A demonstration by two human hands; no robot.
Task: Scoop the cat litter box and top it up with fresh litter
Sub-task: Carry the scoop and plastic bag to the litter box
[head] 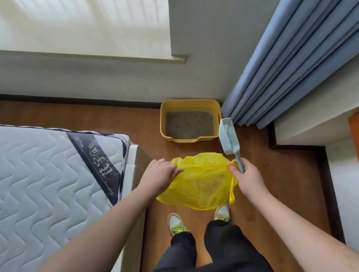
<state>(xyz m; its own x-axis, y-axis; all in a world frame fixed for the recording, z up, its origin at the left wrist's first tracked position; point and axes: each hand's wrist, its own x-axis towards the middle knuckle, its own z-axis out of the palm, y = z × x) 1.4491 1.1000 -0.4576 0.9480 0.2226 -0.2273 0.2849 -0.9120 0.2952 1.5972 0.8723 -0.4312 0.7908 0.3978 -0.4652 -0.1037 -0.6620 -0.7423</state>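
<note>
Litter box [212, 106]: yellow, on the wooden floor [275, 183] in the corner beside the blue curtain [299, 55], grey litter inside.
Bag [200, 187]: yellow plastic, held open in front of the box.
Left hand [158, 174]: grips the bag's left rim.
Right hand [247, 178]: holds the pale scoop [229, 138] by its handle and pinches the bag's right rim.
Mattress [33, 175]: quilted, to the left.

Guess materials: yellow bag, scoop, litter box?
Yellow bag: thin plastic film, translucent and crinkled, dark contents showing through. Scoop: likely rigid moulded plastic, pale grey-blue, matte, with slotted tines. Litter box: likely moulded plastic too, opaque yellow, smooth rounded rim.
</note>
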